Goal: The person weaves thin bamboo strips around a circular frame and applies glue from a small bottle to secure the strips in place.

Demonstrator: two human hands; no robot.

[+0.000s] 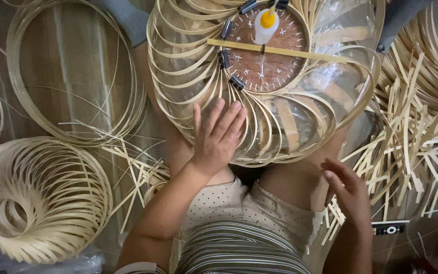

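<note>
A round lampshade frame [259, 86] of thin bamboo loops is rested on the lap, and the left hand [218, 136] is laid flat on its near rim, fingers [227, 117] spread wide and gripping nothing. Beyond those fingers a brown wooden disc [268, 56] is seen at the hub, with black clips [225, 59] pinned along its left edge, a flat bamboo strip [280, 50] laid across it and a small glue bottle [265, 24] stood on top. The right hand [348, 189] is held open and empty, just off the frame's lower right edge, beside a heap of loose strips [411, 137]. Loops are fanned round most of the disc, so the shaping is judged well advanced. A finished coil [36, 198] and spare hoops [72, 71] are left well apart, to the left of the left hand.
</note>
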